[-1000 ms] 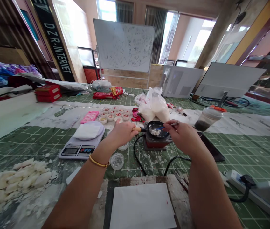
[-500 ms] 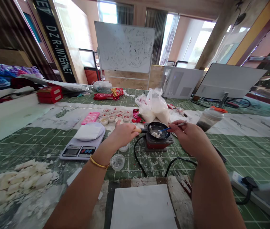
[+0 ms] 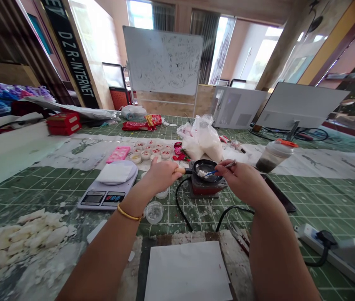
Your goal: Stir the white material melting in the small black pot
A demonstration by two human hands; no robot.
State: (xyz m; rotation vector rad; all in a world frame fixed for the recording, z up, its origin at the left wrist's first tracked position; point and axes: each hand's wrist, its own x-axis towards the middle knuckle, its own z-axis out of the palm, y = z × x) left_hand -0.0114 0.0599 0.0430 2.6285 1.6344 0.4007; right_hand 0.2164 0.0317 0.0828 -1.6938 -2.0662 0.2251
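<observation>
A small black frying pan (image 3: 217,166) sits on a little hot plate (image 3: 207,190) with a dark red body. My left hand (image 3: 161,175) is closed round the pan's wooden handle (image 3: 180,170). White lumps (image 3: 203,173) lie in the left part of the pan. Between the fingers of my right hand (image 3: 238,177) is a thin blue tool (image 3: 211,172), its tip down among the lumps; whether it is a brush or a stirrer I cannot tell. Left of my left hand stands a digital kitchen scale (image 3: 106,196) bearing a folded white sheet.
Several small cups (image 3: 155,151) with red and white contents stand behind my left hand. Plastic bags of white material (image 3: 200,142) are behind the pan. A lidded jar (image 3: 274,156), a phone-like slab (image 3: 279,194) and a power strip (image 3: 313,242) lie right. Black cable (image 3: 180,209) loops in front.
My right hand has shifted slightly left with the blue tool, and its tip has moved left in the pan. The white lumps now sit more gathered. My left hand keeps the handle.
</observation>
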